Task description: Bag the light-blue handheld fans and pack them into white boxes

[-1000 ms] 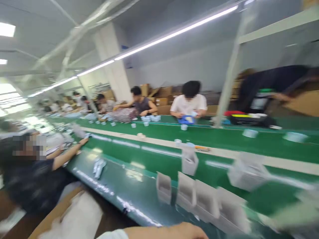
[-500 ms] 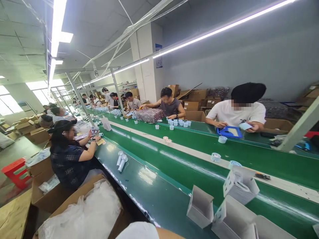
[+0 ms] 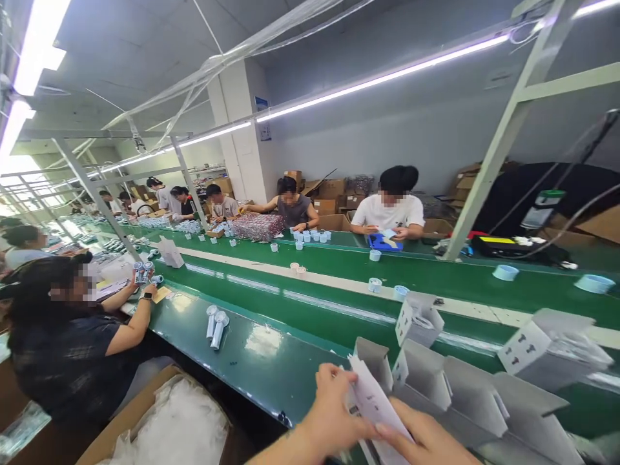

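Observation:
Both my hands are at the bottom of the head view, on a folded white carton (image 3: 380,403) with small print on it. My left hand (image 3: 334,413) grips its left side, thumb and fingers bent round the edge. My right hand (image 3: 421,433) holds the lower right side, fingers against the face. Just beyond and to the right stand open white boxes (image 3: 465,394) in a row at the bench edge. Two white handheld devices (image 3: 217,326) lie on the green bench (image 3: 271,368) to the left.
A person (image 3: 68,336) sits at the left, beside a carton of plastic bags (image 3: 169,426). More people work across the green conveyor (image 3: 329,310), which carries pale blue rings (image 3: 505,272). An open box with plastic inside (image 3: 552,345) stands at the right. A metal post (image 3: 489,155) rises behind.
The view has turned to the right. Both my hands have come into view holding the folded carton. More boxes and blue rings now show at the right.

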Available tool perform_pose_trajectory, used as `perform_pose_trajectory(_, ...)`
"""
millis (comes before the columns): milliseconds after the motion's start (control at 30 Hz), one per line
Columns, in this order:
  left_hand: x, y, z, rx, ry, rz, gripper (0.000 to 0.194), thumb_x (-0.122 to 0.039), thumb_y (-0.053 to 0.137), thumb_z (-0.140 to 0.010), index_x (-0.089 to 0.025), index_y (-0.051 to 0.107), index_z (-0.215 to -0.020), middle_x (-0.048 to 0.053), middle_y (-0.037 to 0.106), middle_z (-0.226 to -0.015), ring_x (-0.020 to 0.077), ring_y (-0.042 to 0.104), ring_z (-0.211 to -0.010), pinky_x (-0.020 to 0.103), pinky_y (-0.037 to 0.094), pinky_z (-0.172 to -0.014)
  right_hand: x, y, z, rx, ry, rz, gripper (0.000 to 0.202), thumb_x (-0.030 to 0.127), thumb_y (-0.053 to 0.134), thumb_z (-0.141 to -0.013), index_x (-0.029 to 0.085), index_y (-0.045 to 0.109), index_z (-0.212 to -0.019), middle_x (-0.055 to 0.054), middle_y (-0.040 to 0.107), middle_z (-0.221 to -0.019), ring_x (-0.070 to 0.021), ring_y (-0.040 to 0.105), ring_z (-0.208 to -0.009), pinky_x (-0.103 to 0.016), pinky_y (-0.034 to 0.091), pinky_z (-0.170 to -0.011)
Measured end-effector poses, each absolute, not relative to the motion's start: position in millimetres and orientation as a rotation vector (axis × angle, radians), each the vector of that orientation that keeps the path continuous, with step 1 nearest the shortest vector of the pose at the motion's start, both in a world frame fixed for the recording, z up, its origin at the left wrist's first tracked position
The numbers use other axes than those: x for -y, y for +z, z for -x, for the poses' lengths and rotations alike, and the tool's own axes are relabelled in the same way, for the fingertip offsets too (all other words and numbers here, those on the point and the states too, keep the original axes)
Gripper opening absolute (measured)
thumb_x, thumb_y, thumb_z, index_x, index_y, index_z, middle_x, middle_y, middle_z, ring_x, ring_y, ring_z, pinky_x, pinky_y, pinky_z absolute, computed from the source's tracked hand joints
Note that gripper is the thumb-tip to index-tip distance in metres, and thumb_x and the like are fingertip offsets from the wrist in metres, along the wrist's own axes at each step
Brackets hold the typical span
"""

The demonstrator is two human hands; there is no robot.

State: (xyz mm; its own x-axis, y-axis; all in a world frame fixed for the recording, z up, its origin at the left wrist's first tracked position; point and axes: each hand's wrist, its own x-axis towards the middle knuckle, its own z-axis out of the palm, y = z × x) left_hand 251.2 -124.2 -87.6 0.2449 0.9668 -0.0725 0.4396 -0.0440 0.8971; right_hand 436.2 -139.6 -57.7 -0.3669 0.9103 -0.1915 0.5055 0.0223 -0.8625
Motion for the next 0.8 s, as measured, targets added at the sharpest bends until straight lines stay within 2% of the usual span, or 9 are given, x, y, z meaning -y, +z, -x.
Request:
perform_pose_trajectory(133,120.6,-66.7,-220.3,-1.428,0.808,-1.527,0.043,-0.030,0.080,-0.053,-0.019,0.060,-0.088,0.003,0.051,-0.097,0.0221,0.044,-0.098,0.035,0.038,-0.090,138.4,-39.2,-411.8,1.910,1.417,1.490,0.035,0.050,0.053,-0.082,0.020,0.064,-0.095,-0.003,0.067,-0.089,-0.0203,0.059,-0.078,-0.026,0.048,-0.065)
perform_pose_trajectory(267,115.5,-58.2,-195.9,-1.237,0.674,-1.229,0.041,-0.037,0.084,-0.044,-0.016,0.060,-0.069,0.001,0.056,-0.079,0.0178,0.050,-0.078,0.032,0.041,-0.077,145.3,-32.9,-400.9,2.007,1.404,1.482,0.028,0.045,0.049,-0.086,0.018,0.060,-0.085,0.000,0.061,-0.082,-0.0154,0.052,-0.071,-0.023,0.040,-0.061)
perform_pose_trajectory(367,111.9,-51.3,-182.4,-1.028,0.539,-1.091,0.046,-0.042,0.086,-0.036,-0.015,0.065,-0.066,-0.001,0.059,-0.067,0.0163,0.053,-0.068,0.033,0.043,-0.074,152.1,-32.8,-395.2,2.083,1.354,1.461,0.032,0.046,0.043,-0.089,0.018,0.056,-0.078,0.001,0.056,-0.076,-0.0143,0.047,-0.068,-0.024,0.037,-0.060)
perform_pose_trajectory(467,114.9,-41.3,-175.4,-1.052,0.439,-1.282,0.043,-0.043,0.085,-0.041,-0.017,0.074,-0.072,0.000,0.060,-0.067,0.0209,0.058,-0.075,0.035,0.045,-0.078,155.4,-34.8,-395.7,2.066,1.389,1.464,0.038,0.054,0.045,-0.087,0.019,0.058,-0.081,0.000,0.056,-0.077,-0.0158,0.048,-0.070,-0.025,0.040,-0.062)
perform_pose_trajectory(533,121.3,-32.5,-174.6,-1.136,0.425,-1.474,0.036,-0.042,0.084,-0.048,-0.022,0.077,-0.076,0.002,0.063,-0.078,0.0276,0.058,-0.094,0.038,0.044,-0.088,154.5,-38.2,-399.1,2.061,1.508,1.345,0.044,0.062,0.055,-0.078,0.021,0.061,-0.095,-0.001,0.059,-0.089,-0.0189,0.053,-0.080,-0.027,0.044,-0.072)
perform_pose_trajectory(567,125.3,-27.1,-174.8,-1.148,0.424,-1.553,0.031,-0.040,0.082,-0.052,-0.024,0.078,-0.079,0.003,0.065,-0.085,0.0313,0.053,-0.109,0.040,0.042,-0.094,153.3,-40.7,-400.8,2.066,1.607,1.233,0.057,0.066,0.061,-0.070,0.022,0.060,-0.106,-0.002,0.059,-0.097,-0.0212,0.055,-0.088,-0.029,0.045,-0.079)
perform_pose_trajectory(633,133.8,-13.8,-175.0,-1.092,0.424,-1.652,0.024,-0.035,0.079,-0.060,-0.029,0.077,-0.083,0.005,0.068,-0.097,0.0346,0.030,-0.135,0.048,0.030,-0.107,149.6,-47.0,-402.4,2.058,1.836,0.960,0.095,0.072,0.072,-0.050,0.022,0.049,-0.128,-0.006,0.055,-0.113,-0.0267,0.053,-0.105,-0.035,0.042,-0.092)
perform_pose_trajectory(700,140.9,2.8,-172.8,-0.974,0.402,-1.714,0.018,-0.030,0.074,-0.069,-0.031,0.077,-0.086,0.006,0.071,-0.101,0.0327,0.008,-0.144,0.058,0.011,-0.112,145.4,-52.9,-400.9,2.019,1.987,0.740,0.125,0.074,0.076,-0.034,0.019,0.038,-0.139,-0.008,0.049,-0.124,-0.0315,0.047,-0.118,-0.040,0.035,-0.101)
perform_pose_trajectory(800,143.4,26.5,-163.1,-0.836,0.408,-1.796,0.016,-0.029,0.069,-0.075,-0.033,0.076,-0.088,0.003,0.072,-0.100,0.0316,0.001,-0.145,0.063,-0.011,-0.108,139.3,-53.7,-397.3,1.967,2.002,0.627,0.129,0.072,0.078,-0.032,0.020,0.035,-0.142,-0.010,0.046,-0.130,-0.0336,0.043,-0.123,-0.044,0.030,-0.105)
